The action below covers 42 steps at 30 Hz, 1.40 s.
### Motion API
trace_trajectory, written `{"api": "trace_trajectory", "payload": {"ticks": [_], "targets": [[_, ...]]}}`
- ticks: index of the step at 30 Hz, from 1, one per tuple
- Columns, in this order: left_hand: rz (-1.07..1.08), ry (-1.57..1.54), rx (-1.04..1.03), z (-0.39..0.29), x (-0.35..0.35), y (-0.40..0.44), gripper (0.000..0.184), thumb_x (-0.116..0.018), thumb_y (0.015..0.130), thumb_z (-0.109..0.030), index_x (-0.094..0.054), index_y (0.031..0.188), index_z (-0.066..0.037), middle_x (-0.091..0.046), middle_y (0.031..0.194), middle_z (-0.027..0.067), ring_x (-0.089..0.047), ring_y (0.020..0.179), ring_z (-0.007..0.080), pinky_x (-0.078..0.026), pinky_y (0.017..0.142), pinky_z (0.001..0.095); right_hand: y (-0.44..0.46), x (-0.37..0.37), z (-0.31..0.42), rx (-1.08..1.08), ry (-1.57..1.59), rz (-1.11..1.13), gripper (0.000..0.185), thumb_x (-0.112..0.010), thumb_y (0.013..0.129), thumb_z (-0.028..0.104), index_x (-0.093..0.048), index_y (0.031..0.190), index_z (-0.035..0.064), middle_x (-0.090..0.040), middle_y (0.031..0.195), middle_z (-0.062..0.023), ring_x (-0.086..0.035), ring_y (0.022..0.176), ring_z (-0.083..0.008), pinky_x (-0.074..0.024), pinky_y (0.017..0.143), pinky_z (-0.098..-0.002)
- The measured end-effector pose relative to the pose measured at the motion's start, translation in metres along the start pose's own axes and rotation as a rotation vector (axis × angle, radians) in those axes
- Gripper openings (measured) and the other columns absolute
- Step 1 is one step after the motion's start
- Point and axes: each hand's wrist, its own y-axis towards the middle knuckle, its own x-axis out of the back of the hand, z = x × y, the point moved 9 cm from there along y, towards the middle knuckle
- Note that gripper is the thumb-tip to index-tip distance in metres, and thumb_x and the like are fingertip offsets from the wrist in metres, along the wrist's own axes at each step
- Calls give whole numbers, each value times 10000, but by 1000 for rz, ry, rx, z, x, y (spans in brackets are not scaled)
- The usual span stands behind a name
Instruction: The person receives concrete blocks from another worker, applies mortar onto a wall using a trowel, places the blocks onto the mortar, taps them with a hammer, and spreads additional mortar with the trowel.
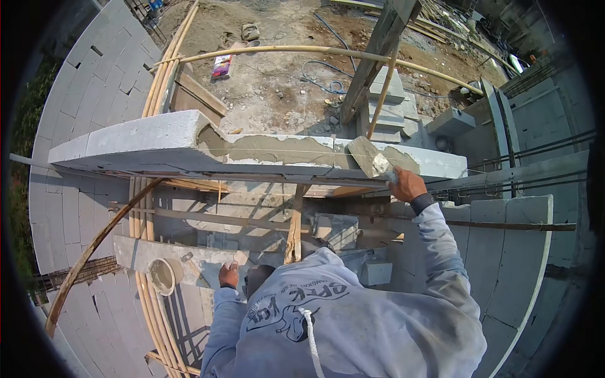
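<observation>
My right hand is closed round the handle of a trowel. The trowel's flat blade lies tilted over the top of the block wall, with a pale lump of mortar on it. Grey wet mortar covers the wall's lower top course, left and right of the blade. A thin string line runs along that course. Lower down, my left hand is curled at the edge of a mortar-stained plank; what its fingers hold, if anything, I cannot make out. A bucket of mortar stands on the plank, left of that hand.
Bamboo poles rise at the left, and another bamboo pole crosses beyond the wall. A wooden post stands behind the trowel, near stacked light blocks. Steel bars jut in from the right. A hose lies on the ground below.
</observation>
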Motion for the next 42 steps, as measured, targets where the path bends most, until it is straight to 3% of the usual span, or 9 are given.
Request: {"api": "trace_trajectory", "payload": {"ticks": [2, 5, 8, 12, 17, 24, 29, 36, 42], "targets": [[17, 295, -257, 14, -24, -8, 313, -497, 836, -309, -645, 958, -62, -637, 932, 188, -594, 901, 352, -456, 785, 382, 14, -2, -4, 1, -35, 65, 416, -600, 763, 309, -517, 1071, 41, -628, 871, -213, -616, 824, -386, -499, 711, -459], [60, 36, 48, 46, -39, -5, 319, -507, 837, -308, -637, 965, -47, -638, 918, 183, -599, 893, 334, -453, 778, 369, 45, -12, -14, -15, -52, 101, 392, -589, 755, 298, -545, 1038, 30, -625, 897, -237, -613, 847, -396, -495, 738, -461], [25, -326, 156, 18, -28, -5, 326, -517, 843, -310, -630, 971, -32, -636, 925, 176, -601, 895, 310, -450, 783, 359, 75, -11, -34, -187, -28, 111, 371, -554, 738, 256, -573, 1015, 9, -625, 900, -261, -610, 875, -396, -487, 776, -448], [-33, -196, 83, -62, 9, 3, 364, -529, 836, -336, -627, 995, -24, -639, 930, 167, -604, 902, 296, -450, 799, 340, 78, 7, -62, -401, -32, 90, 357, -527, 764, 251, -580, 1023, 12, -631, 979, -224, -616, 935, -349, -488, 798, -414], [-41, -228, 112, -47, -14, 9, 383, -533, 824, -348, -629, 1025, -37, -632, 1002, 177, -593, 967, 310, -444, 847, 349, 36, 1, -88, -517, 98, -121, 368, -553, 771, 273, -558, 992, -22, -626, 949, -246, -608, 902, -379, -477, 784, -451], [22, -245, 225, 1, -50, 3, 365, -539, 817, -351, -638, 1011, -58, -631, 1014, 175, -579, 997, 325, -437, 864, 373, -30, -25, -5, -204, 387, -218, 376, -612, 793, 313, -494, 999, 21, -609, 850, -242, -579, 815, -427, -455, 681, -486], [24, -172, 183, -40, -34, 5, 394, -535, 820, -374, -617, 1034, -53, -627, 1022, 172, -573, 993, 338, -438, 858, 386, -57, -59, 96, 116, 513, -311, 351, -635, 777, 267, -475, 1006, 55, -573, 850, -194, -564, 793, -411, -453, 647, -480], [-23, -267, 150, -60, -9, -8, 398, -521, 833, -361, -615, 1036, -31, -630, 989, 194, -590, 954, 337, -453, 829, 381, -7, -106, 193, 173, 546, -361, 364, -633, 758, 200, -439, 1020, 38, -505, 932, -205, -531, 834, -414, -449, 669, -460], [43, -212, 257, 14, -10, -38, 360, -500, 843, -326, -625, 998, -25, -632, 958, 191, -590, 933, 337, -447, 813, 376, 16, -124, 246, 178, 507, -367, 366, -619, 766, 185, -419, 1021, 16, -479, 950, -201, -523, 862, -400, -451, 691, -455]]}}
